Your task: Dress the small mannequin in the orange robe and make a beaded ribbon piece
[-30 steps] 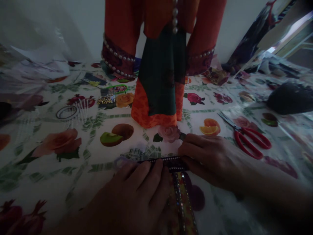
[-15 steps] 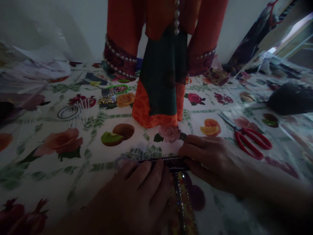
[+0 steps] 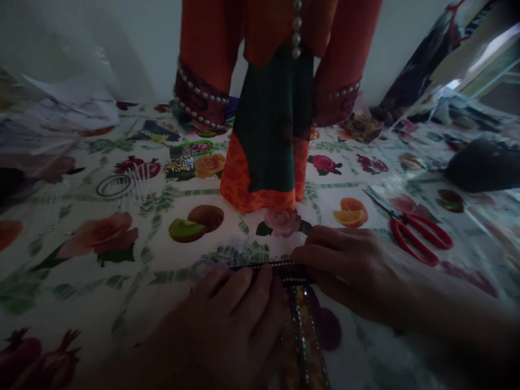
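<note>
Two bare hands work near the near edge of a table covered in floral, fruit-printed oilcloth (image 3: 81, 309). The left hand (image 3: 227, 319), fingers slightly spread, presses flat on a dark beaded trim strip (image 3: 280, 268) lying crosswise. The right hand (image 3: 349, 271), fingers close together, pinches the strip's right end. A gold-and-red sequinned ribbon (image 3: 309, 341) runs from beneath it toward the near edge. Red-handled scissors (image 3: 418, 238) lie to the right; an orange-and-green cloth figure (image 3: 260, 162) stands beyond.

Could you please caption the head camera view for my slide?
Left hand and right hand press a dark beaded trim on a floral table cover, red-handled scissors beside.
</note>
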A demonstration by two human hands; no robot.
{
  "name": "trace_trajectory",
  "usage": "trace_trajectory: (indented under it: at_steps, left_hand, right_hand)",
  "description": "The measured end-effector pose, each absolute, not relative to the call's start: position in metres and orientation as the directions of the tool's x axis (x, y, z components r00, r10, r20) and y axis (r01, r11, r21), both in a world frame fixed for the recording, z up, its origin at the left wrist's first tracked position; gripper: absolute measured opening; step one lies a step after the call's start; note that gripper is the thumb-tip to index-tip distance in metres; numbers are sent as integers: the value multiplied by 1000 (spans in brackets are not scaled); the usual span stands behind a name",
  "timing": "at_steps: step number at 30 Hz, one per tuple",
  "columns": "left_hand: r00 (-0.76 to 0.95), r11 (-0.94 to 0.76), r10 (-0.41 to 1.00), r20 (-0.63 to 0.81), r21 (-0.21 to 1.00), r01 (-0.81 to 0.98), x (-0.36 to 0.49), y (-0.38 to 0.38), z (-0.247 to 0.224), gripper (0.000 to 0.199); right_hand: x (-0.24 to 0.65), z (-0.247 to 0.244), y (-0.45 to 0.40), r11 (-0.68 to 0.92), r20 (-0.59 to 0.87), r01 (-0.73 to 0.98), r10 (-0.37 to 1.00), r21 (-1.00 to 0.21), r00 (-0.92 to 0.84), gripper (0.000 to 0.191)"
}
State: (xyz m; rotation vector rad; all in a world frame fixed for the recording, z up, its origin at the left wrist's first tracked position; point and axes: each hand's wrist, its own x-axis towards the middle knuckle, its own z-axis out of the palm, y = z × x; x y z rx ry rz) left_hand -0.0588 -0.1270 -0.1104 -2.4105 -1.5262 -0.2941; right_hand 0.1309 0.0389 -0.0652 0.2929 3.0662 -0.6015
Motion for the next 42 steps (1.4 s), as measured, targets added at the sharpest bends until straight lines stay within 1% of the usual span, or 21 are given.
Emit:
trace_trajectory:
  at_steps: [2, 6, 11, 18, 21, 25, 32, 35, 39, 42]
  left_hand:
    - [425, -408, 849, 313, -124, 905, -58, -126, -111, 37]
    - [410, -400, 857, 313, -98, 911, -56, -126, -112, 36]
    - [414, -402, 851, 323, -104, 910, -56, -128, -111, 36]
    - [411, -403, 846, 339, -97, 910, -57, -128, -111, 34]
    - [410, -400, 843, 348, -104, 911, -56, -127, -111, 36]
    - [420, -408, 838, 349, -112, 906, -56, -124, -111, 36]
    - [433, -418, 834, 342, -119, 900, -59, -124, -112, 35]
    - [430, -417, 835, 343, -114, 902, -59, -125, -113, 35]
    - [411, -399, 844, 344, -107, 911, -57, -125, -111, 35]
    - [408, -398, 844, 349, -102, 912, -55, -126, -109, 37]
  right_hand:
    - [132, -68, 39, 923, -6, 149, 158, -356, -987, 27]
    - [136, -73, 40, 937, 83, 95, 130, -335, -988, 29]
    - [138, -66, 42, 945, 35, 129, 146, -301, -989, 31]
    - [139, -63, 43, 944, -13, 143, 146, -298, -989, 26]
    - [139, -62, 44, 936, -1, 168, 177, -310, -984, 26]
    - [137, -65, 45, 933, 48, 173, 197, -315, -979, 20]
    - [132, -73, 41, 935, 47, 156, 180, -317, -983, 20]
    - [132, -74, 41, 938, 11, 160, 171, -308, -985, 20]
    - [135, -78, 44, 940, 64, 153, 181, -305, -981, 19]
    - [136, -75, 43, 946, 93, 172, 204, -276, -974, 18]
